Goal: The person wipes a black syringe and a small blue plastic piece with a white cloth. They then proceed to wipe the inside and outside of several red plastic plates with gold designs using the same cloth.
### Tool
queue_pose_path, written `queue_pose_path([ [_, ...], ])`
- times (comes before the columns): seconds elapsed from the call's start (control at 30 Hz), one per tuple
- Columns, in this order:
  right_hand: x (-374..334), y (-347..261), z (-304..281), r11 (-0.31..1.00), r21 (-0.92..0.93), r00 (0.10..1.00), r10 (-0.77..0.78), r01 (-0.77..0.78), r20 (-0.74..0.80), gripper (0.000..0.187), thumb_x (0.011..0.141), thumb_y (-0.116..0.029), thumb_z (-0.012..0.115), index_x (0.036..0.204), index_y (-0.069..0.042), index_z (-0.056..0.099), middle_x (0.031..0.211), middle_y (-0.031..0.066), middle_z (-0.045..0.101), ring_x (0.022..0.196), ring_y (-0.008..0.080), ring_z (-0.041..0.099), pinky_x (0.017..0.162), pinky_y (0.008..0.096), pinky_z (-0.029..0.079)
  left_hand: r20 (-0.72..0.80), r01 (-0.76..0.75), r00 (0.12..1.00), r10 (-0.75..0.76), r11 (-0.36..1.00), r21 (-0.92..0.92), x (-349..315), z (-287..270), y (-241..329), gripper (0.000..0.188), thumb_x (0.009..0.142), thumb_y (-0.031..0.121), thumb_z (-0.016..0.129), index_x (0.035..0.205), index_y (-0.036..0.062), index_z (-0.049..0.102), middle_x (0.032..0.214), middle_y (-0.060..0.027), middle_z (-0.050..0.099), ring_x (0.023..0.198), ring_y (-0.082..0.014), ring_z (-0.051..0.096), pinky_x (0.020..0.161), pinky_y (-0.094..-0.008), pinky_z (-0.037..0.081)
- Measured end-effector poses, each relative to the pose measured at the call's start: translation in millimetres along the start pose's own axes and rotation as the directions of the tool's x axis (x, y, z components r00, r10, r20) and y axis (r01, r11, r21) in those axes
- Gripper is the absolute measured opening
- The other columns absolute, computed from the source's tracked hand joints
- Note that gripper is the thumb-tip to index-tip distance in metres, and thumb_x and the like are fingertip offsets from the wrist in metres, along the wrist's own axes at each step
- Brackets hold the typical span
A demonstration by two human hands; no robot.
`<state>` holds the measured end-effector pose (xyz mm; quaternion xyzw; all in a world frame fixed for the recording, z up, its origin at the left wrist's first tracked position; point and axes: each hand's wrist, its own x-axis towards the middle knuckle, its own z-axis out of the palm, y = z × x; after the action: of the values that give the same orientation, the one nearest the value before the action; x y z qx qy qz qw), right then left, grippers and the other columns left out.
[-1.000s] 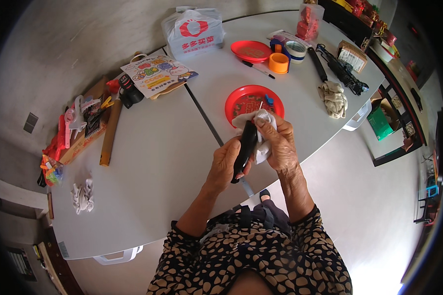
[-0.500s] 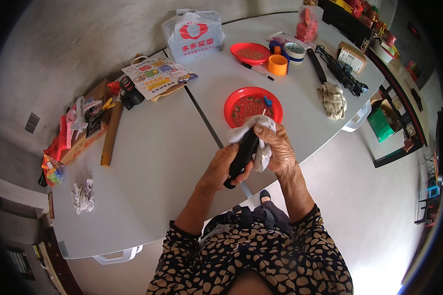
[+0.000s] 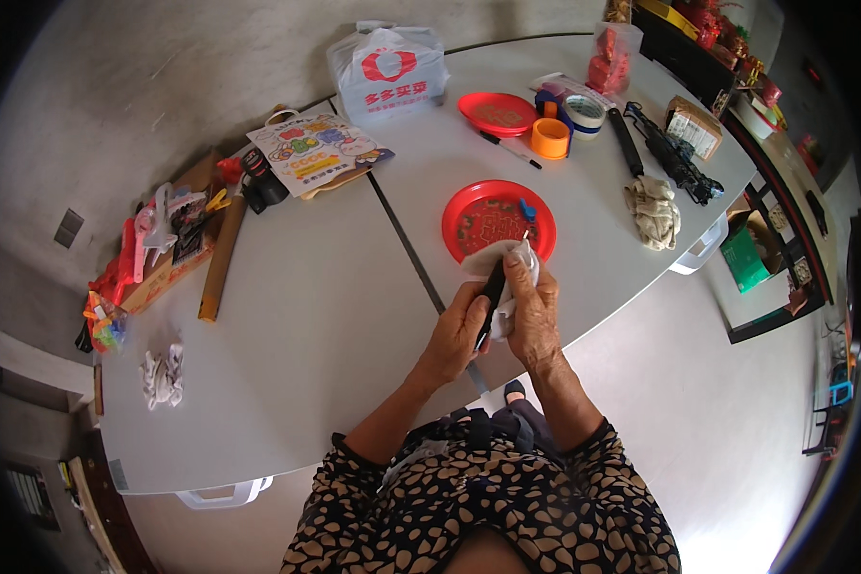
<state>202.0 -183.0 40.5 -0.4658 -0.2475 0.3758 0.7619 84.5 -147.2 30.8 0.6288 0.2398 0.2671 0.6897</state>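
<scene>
Above the table's near edge, my left hand (image 3: pixel 452 337) is closed round a long, smooth black object (image 3: pixel 490 304) whose kind I cannot make out. My right hand (image 3: pixel 536 320) grips a white cloth (image 3: pixel 488 260), its thumb pressing the fabric against the far end of the black object. Part of the object is covered by the cloth and my fingers. Just beyond my hands is a red round plate (image 3: pixel 452 222) with a patterned bottom and a small blue piece (image 3: pixel 528 209) in it; the cloth overlaps its near rim.
At the back lie another red plate (image 3: pixel 497 113), an orange tape roll (image 3: pixel 549 139), a pen (image 3: pixel 512 150) and a white plastic bag (image 3: pixel 387 72). Crumpled gloves (image 3: pixel 653 212) rest at right, a white cloth bundle (image 3: pixel 163 376) at left, near a cardboard tube (image 3: pixel 222 258) and a cluttered box (image 3: pixel 167 273).
Both hands have shifted slightly, and the black object now stands steeper, with less of it showing. The cloth stays wrapped at its far end. The whole view has moved a little.
</scene>
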Motion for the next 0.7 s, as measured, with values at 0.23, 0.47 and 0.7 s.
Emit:
queue_pose_path([
  [0.23,44,-30,-26,0.974,0.128,0.973,-0.167,0.188,-0.157,0.019,0.093,-0.021,0.058,0.098,-0.003,0.061,0.083,0.0068,0.066,0.067,0.0137,0.063,0.059,0.0255,0.052,-0.322,-0.037,0.921,0.218,0.874,0.485,1,-17,10,0.026,0.095,0.025,0.052,0.112,0.0053,0.052,0.074,-0.0092,0.056,0.065,-0.021,0.056,0.062,-0.0334,0.046],
  [0.47,68,-30,-71,0.891,-0.366,0.929,-0.339,0.268,-0.148,0.019,0.092,-0.021,0.057,0.095,-0.003,0.061,0.076,0.0017,0.062,0.063,0.0073,0.054,0.054,0.0231,0.043,-0.581,0.421,0.675,0.455,0.41,0.809,12,-71,-1,0.029,0.09,0.019,0.053,0.117,0.0073,0.048,0.099,-0.0084,0.055,0.087,-0.0272,0.061,0.062,-0.0394,0.051],
  [0.7,93,-33,-96,0.741,-0.635,0.935,-0.345,0.217,-0.083,0.015,0.089,-0.017,0.057,0.092,-0.002,0.058,0.08,0.0062,0.059,0.063,0.0121,0.054,0.056,0.0275,0.045,-0.747,0.68,0.597,0.293,0.31,0.665,20,-80,2,0.04,0.085,0.021,0.06,0.123,0.0142,0.049,0.104,-0.0059,0.054,0.1,-0.0258,0.054,0.07,-0.0437,0.05],
])
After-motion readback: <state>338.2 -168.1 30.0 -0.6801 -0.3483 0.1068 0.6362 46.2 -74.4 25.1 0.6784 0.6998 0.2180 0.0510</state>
